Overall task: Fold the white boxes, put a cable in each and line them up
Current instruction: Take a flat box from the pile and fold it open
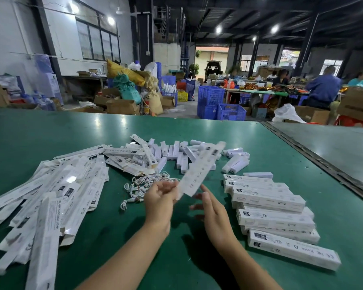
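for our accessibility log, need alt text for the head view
A person's left hand holds up a flat white box over a green table, the right hand open beside it. More flat boxes are piled at left, white cables in the middle, folded boxes lined up at right.

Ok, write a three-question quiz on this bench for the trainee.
1. True or false: the right hand is a closed fist.
2. Where do the folded boxes lie? A) left of the hands B) right of the hands C) on the floor
3. Fill in: the left hand holds a flat white ____.

Key
1. False: its fingers are spread and hold nothing.
2. B
3. box
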Motion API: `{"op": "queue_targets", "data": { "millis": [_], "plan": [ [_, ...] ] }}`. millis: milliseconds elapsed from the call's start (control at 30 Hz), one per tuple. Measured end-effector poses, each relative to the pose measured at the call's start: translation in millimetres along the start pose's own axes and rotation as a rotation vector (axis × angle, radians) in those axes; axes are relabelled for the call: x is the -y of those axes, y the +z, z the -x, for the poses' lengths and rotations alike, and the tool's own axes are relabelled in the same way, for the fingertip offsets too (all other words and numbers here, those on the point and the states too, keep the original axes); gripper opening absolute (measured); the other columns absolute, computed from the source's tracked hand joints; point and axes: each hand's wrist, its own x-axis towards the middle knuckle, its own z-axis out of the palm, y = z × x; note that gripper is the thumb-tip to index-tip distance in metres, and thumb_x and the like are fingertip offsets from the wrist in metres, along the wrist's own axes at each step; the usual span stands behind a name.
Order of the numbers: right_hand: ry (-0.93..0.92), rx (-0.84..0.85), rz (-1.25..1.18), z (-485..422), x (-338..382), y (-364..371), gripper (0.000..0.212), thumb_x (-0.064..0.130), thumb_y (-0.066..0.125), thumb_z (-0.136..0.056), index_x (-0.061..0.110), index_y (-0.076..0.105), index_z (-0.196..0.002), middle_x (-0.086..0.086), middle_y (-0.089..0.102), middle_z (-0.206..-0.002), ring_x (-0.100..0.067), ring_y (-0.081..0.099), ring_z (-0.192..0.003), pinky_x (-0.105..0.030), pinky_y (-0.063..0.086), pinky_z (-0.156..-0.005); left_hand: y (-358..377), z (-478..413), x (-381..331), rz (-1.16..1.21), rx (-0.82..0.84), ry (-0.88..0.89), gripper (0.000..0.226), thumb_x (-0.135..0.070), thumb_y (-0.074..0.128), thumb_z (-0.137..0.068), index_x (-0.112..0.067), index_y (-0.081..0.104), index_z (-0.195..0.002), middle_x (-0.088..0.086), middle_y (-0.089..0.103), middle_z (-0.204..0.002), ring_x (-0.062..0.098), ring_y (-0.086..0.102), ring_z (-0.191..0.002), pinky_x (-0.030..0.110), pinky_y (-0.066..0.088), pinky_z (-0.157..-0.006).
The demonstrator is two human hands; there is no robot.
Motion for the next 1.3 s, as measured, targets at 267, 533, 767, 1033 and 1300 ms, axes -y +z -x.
{"op": "queue_targets", "data": {
  "millis": [267,533,767,1033,1300],
  "plan": [
    [0.227,0.052,-0.446,-2,1,0,0.056,0.069,0.042,-0.085,0.029,0.074,-0.108,-0.011,0.073,-0.110,-0.027,0.069,-0.106,-0.035,0.056,-0.087,-6,37,12,-0.272,0.185,0.190,0.031,0.011,0.069,-0.083,-0.018,0.069,-0.094,-0.006,0.075,-0.085,0.003,0.069,-0.083,0.017,0.054,-0.072],
    [0.204,0.168,-0.564,-2,3,3,0.055,0.055,0.050,-0.091,0.010,0.069,-0.116,-0.022,0.068,-0.117,-0.032,0.063,-0.115,-0.043,0.051,-0.099,-9,42,20,-0.531,0.175,0.484,0.023,-0.014,0.082,-0.079,-0.032,0.069,-0.084,-0.005,0.066,-0.089,0.001,0.063,-0.082,0.012,0.048,-0.076],
    [0.151,0.198,-0.317,2,10,1,0.035,0.040,0.062,-0.091,0.015,0.070,-0.115,-0.012,0.072,-0.101,-0.026,0.069,-0.083,-0.031,0.056,-0.076,-16,25,1,-0.002,0.181,0.109,0.046,-0.040,0.070,-0.077,-0.032,0.052,-0.118,-0.004,0.070,-0.103,0.005,0.066,-0.095,0.025,0.047,-0.079],
    [0.185,0.238,-0.173,2,5,1,0.014,0.023,0.073,-0.086,0.024,0.077,-0.099,-0.010,0.072,-0.092,-0.018,0.065,-0.075,-0.026,0.053,-0.071,-41,-8,-20,0.367,0.372,-0.164,0.103,-0.051,0.100,-0.025,-0.019,0.063,-0.116,0.005,0.074,-0.115,0.024,0.074,-0.097,0.040,0.059,-0.079],
    [0.224,0.186,-0.111,1,3,1,0.029,0.034,0.078,-0.077,0.025,0.074,-0.104,-0.002,0.075,-0.091,-0.026,0.071,-0.072,-0.029,0.053,-0.062,-42,-12,-11,0.423,0.366,-0.203,0.029,-0.020,0.064,-0.080,-0.008,0.067,-0.106,0.009,0.075,-0.104,0.020,0.074,-0.085,0.033,0.061,-0.065]
  ]
}}
